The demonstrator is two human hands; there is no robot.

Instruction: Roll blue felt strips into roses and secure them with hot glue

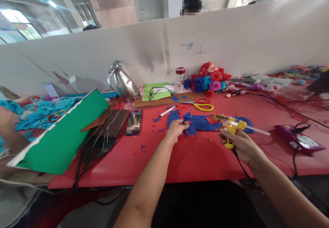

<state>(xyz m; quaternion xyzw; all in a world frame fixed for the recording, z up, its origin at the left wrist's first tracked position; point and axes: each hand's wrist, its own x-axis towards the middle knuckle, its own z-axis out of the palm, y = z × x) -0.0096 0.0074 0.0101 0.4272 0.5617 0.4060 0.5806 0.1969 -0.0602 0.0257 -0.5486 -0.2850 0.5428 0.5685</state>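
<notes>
My left hand (177,130) is closed in a pinch on a small blue crepe-paper flower (186,116), just above the table. My right hand (241,145) is wrapped round a yellow hot glue gun (233,129), its tip toward the left hand and a glue stick (260,130) jutting out at the back. The gun's tip and the flower are apart. Under and between both hands lies a strip of blue crepe paper (202,122). A red scrap (211,120) rests on the strip.
Yellow- and red-handled scissors (203,107) and a white pen (168,111) lie behind the strip. Finished paper flowers (215,75), a glass jar (180,79) and a metal jug (123,84) stand farther back. A green board (64,135) leans at left; a purple box (299,139) with cables sits right.
</notes>
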